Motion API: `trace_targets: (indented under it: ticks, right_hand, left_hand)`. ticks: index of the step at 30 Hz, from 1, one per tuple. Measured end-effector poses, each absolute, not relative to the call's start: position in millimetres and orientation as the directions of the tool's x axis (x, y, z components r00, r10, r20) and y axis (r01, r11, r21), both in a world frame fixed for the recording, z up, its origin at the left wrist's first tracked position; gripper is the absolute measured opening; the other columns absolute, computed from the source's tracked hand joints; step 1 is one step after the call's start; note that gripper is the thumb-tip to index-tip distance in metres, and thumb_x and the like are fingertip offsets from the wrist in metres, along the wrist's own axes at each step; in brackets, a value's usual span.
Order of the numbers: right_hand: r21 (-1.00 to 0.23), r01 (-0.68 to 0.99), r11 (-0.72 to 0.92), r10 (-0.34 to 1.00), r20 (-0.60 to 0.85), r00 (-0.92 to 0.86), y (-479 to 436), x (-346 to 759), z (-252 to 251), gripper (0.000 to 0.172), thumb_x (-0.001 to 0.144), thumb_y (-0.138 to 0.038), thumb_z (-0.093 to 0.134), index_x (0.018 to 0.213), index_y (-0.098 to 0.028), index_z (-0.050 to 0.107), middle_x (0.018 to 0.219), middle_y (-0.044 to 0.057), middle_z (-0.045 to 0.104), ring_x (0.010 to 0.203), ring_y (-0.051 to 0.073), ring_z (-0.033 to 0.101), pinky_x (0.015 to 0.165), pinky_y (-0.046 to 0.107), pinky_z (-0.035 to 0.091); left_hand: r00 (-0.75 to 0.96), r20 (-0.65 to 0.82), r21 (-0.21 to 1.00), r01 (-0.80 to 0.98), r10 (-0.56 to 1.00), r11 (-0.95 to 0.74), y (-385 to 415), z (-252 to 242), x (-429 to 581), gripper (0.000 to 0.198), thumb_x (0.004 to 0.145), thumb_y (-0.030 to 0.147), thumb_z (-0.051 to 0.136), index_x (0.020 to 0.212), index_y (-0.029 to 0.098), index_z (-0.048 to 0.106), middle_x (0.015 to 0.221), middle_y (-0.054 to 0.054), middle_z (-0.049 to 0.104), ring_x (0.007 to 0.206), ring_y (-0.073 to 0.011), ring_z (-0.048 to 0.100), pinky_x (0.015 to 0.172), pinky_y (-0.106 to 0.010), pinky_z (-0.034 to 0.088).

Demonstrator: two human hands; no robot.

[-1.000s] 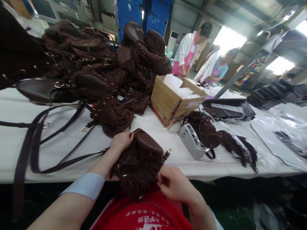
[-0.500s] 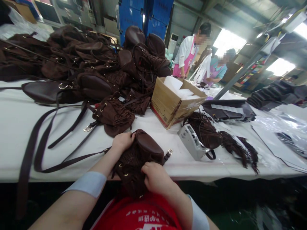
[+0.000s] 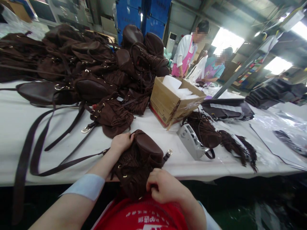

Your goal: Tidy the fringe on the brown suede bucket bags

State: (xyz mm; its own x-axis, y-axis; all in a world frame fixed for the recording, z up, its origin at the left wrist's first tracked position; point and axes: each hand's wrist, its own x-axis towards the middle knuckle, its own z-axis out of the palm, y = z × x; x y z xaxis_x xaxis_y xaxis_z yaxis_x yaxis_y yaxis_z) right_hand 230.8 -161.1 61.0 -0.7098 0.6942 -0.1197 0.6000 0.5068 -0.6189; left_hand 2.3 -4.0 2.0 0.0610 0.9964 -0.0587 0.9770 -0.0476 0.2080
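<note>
Dark brown fringed bag (image 3: 136, 164): it lies at the near edge of the white-covered table (image 3: 165, 167), its smooth base tilted up and away, its lower part hanging past the edge close to the person's red top (image 3: 144, 212). The left hand (image 3: 121, 142) grips it at its upper left side, thumb and fingers closed on the material. The right hand (image 3: 165, 187) is curled at its lower right side; whether those fingers pinch anything, I cannot tell. The bag's contents are hidden.

Behind it stands one open cardboard box (image 3: 163, 103), holding white pieces (image 3: 174, 82), at least three, some reaching above the rim. One grey tape dispenser (image 3: 192, 143) sits right of the box's near corner, in front of another fringed bag (image 3: 205, 129).

One metal buckle (image 3: 169, 152) sticks out on the held bag's right, and at least two gold-coloured eyelets (image 3: 124, 176) show on it. One more fringed bag (image 3: 112, 116) lies just beyond the left hand. The heap of brown bags (image 3: 96, 76) at the back overlaps too much to count. Two co-workers (image 3: 184, 56) stand beyond the box.
</note>
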Motion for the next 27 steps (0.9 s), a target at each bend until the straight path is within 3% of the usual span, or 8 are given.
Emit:
trace_targets:
  ticks: [7, 12, 15, 19, 21, 24, 27]
  right_hand:
    - [-0.707, 0.553, 0.441, 0.708, -0.105, -0.699, -153, 246, 77, 0.03, 0.063, -0.005, 0.048, 0.079, -0.02, 0.068, 0.076, -0.001, 0.066, 0.076, 0.014, 0.056, 0.079, 0.024, 0.043]
    - [-0.809, 0.541, 0.23, 0.635, -0.296, -0.713, -163, 267, 96, 0.032, 0.064, -0.004, 0.046, 0.082, -0.019, 0.068, 0.073, -0.002, 0.065, 0.06, 0.01, 0.052, 0.056, 0.019, 0.039]
    - [-0.825, 0.523, 0.213, 0.654, -0.277, -0.703, -170, 272, 108, 0.029, 0.067, -0.004, 0.048, 0.083, -0.019, 0.066, 0.076, -0.002, 0.065, 0.064, 0.01, 0.054, 0.059, 0.02, 0.04]
    - [-0.704, 0.624, 0.34, 0.845, -0.062, -0.531, -169, 251, 102, 0.018, 0.072, -0.011, 0.057, 0.087, -0.02, 0.062, 0.091, 0.002, 0.063, 0.086, 0.015, 0.057, 0.079, 0.026, 0.044]
    - [-0.605, 0.69, 0.397, 0.862, -0.011, -0.506, -167, 233, 89, 0.024, 0.073, -0.017, 0.062, 0.097, -0.02, 0.061, 0.107, 0.005, 0.061, 0.102, 0.019, 0.053, 0.09, 0.03, 0.042]
    - [-0.42, 0.781, 0.463, 0.839, -0.077, -0.539, -165, 208, 67, 0.032, 0.073, -0.02, 0.062, 0.105, -0.018, 0.059, 0.116, 0.008, 0.057, 0.11, 0.024, 0.047, 0.095, 0.035, 0.04]
    - [-0.293, 0.81, 0.508, 0.797, -0.196, -0.571, -164, 196, 52, 0.025, 0.071, -0.013, 0.054, 0.095, -0.017, 0.058, 0.099, 0.008, 0.06, 0.092, 0.022, 0.052, 0.081, 0.033, 0.043]
  left_hand:
    - [0.074, -0.03, 0.198, 0.978, 0.997, -0.067, -3, -2, 0, 0.068, 0.092, 0.057, 0.014, 0.094, 0.018, 0.07, 0.091, -0.016, 0.073, 0.088, -0.031, 0.068, 0.075, -0.039, 0.05]
    - [0.07, -0.023, 0.2, 0.978, 0.997, -0.064, -2, -4, 0, 0.068, 0.092, 0.057, 0.015, 0.095, 0.018, 0.069, 0.091, -0.017, 0.073, 0.087, -0.0316, 0.069, 0.074, -0.039, 0.05]
    - [0.073, -0.029, 0.204, 0.977, 0.997, -0.065, -2, -3, 0, 0.066, 0.092, 0.056, 0.016, 0.094, 0.018, 0.07, 0.091, -0.016, 0.073, 0.087, -0.0315, 0.069, 0.073, -0.039, 0.05]
    - [0.066, -0.05, 0.212, 0.976, 0.997, -0.054, -2, 0, 1, 0.065, 0.091, 0.056, 0.016, 0.094, 0.019, 0.07, 0.091, -0.016, 0.073, 0.088, -0.0311, 0.069, 0.075, -0.039, 0.05]
    - [0.066, -0.051, 0.214, 0.975, 0.997, -0.054, -3, 1, 1, 0.066, 0.091, 0.056, 0.016, 0.094, 0.018, 0.07, 0.091, -0.016, 0.073, 0.089, -0.0311, 0.068, 0.075, -0.039, 0.05]
    - [0.066, -0.048, 0.215, 0.975, 0.997, -0.054, -3, 2, 1, 0.068, 0.091, 0.056, 0.014, 0.095, 0.017, 0.07, 0.093, -0.017, 0.073, 0.089, -0.0313, 0.068, 0.075, -0.039, 0.05]
    - [0.064, -0.059, 0.218, 0.975, 0.996, -0.05, -3, 2, 1, 0.067, 0.091, 0.056, 0.014, 0.097, 0.018, 0.07, 0.094, -0.016, 0.073, 0.09, -0.0312, 0.068, 0.076, -0.04, 0.05]
